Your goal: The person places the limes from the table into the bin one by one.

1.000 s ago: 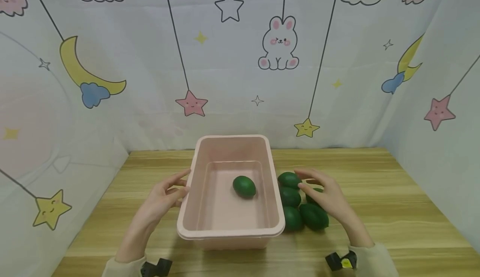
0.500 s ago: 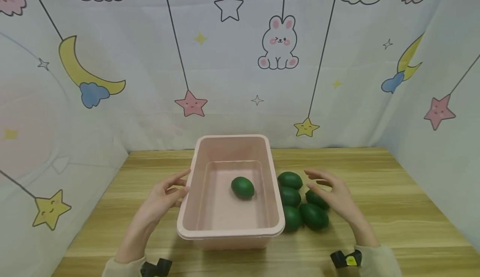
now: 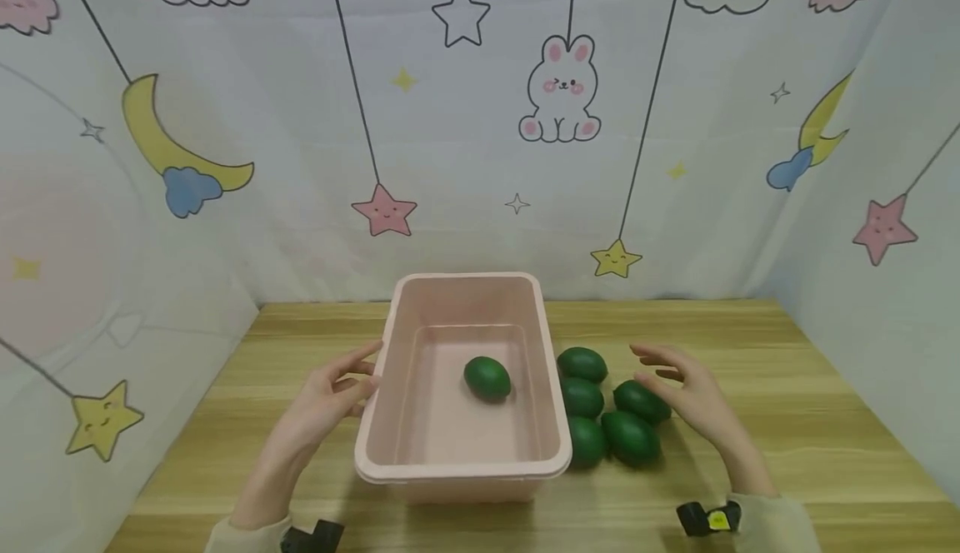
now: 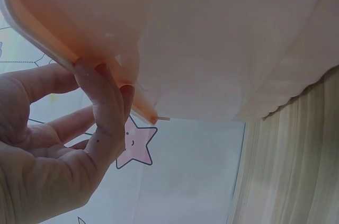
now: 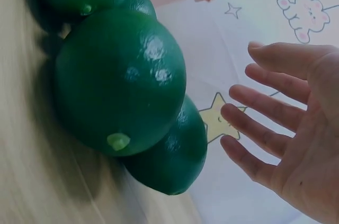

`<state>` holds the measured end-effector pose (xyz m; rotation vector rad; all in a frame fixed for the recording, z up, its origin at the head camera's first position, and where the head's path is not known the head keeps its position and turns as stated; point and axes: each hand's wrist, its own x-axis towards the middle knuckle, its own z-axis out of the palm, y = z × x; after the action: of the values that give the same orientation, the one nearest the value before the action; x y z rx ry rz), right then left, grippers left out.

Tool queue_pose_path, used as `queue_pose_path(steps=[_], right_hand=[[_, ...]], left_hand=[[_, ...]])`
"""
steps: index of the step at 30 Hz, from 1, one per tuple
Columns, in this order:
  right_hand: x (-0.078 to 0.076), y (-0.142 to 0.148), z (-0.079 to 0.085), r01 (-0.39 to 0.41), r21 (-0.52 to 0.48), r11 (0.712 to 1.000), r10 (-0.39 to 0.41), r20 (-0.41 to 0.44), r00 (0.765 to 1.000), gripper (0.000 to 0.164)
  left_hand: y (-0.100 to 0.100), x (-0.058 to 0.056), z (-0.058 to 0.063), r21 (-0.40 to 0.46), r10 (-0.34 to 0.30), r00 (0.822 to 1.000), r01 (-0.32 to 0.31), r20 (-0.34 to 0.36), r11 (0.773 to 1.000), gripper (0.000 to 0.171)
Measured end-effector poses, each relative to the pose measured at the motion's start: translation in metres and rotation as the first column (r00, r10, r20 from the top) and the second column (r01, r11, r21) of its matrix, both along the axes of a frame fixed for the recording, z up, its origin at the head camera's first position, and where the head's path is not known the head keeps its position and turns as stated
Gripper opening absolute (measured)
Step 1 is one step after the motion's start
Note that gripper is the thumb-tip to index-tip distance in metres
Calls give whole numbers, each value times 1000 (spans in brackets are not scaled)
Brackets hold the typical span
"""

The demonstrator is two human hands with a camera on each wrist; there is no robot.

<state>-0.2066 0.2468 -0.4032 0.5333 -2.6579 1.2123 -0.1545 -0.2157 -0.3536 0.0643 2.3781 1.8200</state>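
My left hand (image 3: pixel 326 391) grips the rim of a pink plastic box (image 3: pixel 480 468) at its left side; the left wrist view shows thumb and fingers at the edge of the box wall (image 4: pixel 212 38). Inside the box lies one dark green lime (image 3: pixel 487 379). Several more limes are grouped against the box's right side, among them a front one (image 3: pixel 631 438) and one (image 3: pixel 642 401) nearest my right hand (image 3: pixel 693 395). That hand hovers at the group's right, fingers spread and holding nothing. In the right wrist view a lime (image 5: pixel 121 81) with a pale stem nub sits left of the fingers.
A wood-grain table (image 3: pixel 810 420) carries everything. Behind it and along both sides hangs a white cloth (image 3: pixel 465 153) printed with moons, stars and rabbits.
My right hand has drawn away rightward from the limes. The lime nearest it has shifted slightly to the right. My left hand and the box stay put.
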Motion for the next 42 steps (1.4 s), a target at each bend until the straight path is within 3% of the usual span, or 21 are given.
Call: queue_pose_path(steps=[12,28,42], right_hand=[[-2,14,-6,-19,28,999,16,94,995,46],[-6,20,-18,-103,38,994,95,166,982,49],[-5,20,-23,-81,91,993,58,235,970,51]], left_hand=[[1,0,1,-12,-7,1000,7,-22,1000,58],[1,1,1,-22,-7,1000,7,-27,1000,57],[1,1,0,-18,-6,1000,6,-26,1000,57]])
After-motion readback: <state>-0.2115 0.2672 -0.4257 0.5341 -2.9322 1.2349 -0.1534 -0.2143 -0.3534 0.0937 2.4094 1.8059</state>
